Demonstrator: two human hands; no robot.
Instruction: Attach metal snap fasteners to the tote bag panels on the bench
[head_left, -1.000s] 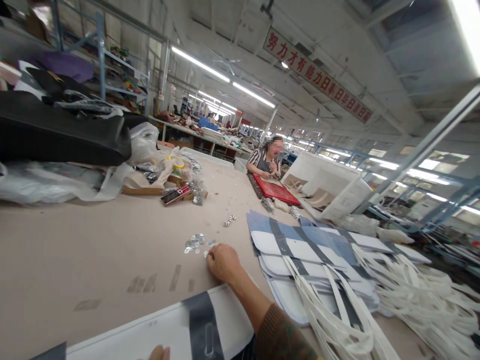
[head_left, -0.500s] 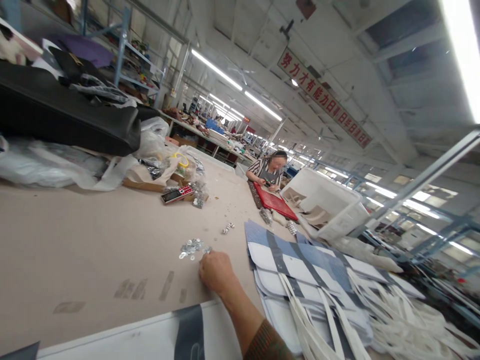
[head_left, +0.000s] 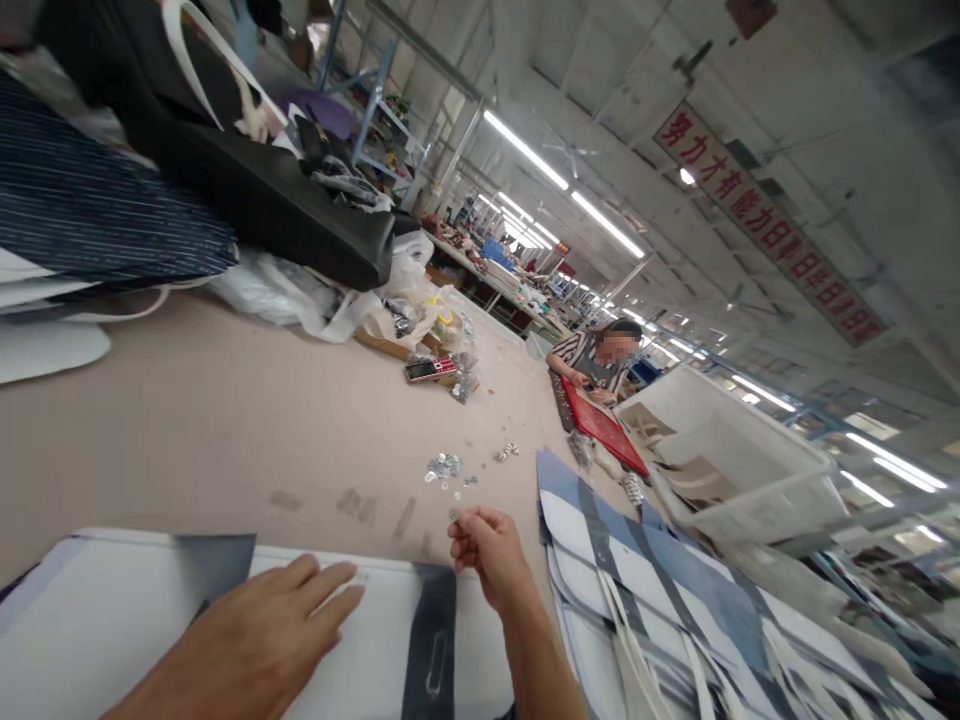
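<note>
My left hand (head_left: 259,630) lies on a white bag panel (head_left: 360,655) with dark bands, fingers stretched out near its upper edge. Just above the same panel, my right hand (head_left: 487,550) is closed, thumb and fingertips pinched on what looks like a small metal washer (head_left: 454,514). Beyond it on the table, a loose pile of shiny metal washers (head_left: 444,466) is spread out, a few lying apart. A short black-and-white twisted piece (head_left: 507,452) rests behind them.
To the right are stacked blue-and-white panels (head_left: 637,560) with white straps. A mobile phone (head_left: 430,370) lies by plastic bags. Behind the stack stands a white bin (head_left: 765,480). A co-worker (head_left: 592,360) sits at a red board (head_left: 604,425). Dark material (head_left: 285,190) is heaped at left.
My right hand has drawn back from the washer pile toward the white panel. My left hand has come into view on that panel. The view has swung left.
</note>
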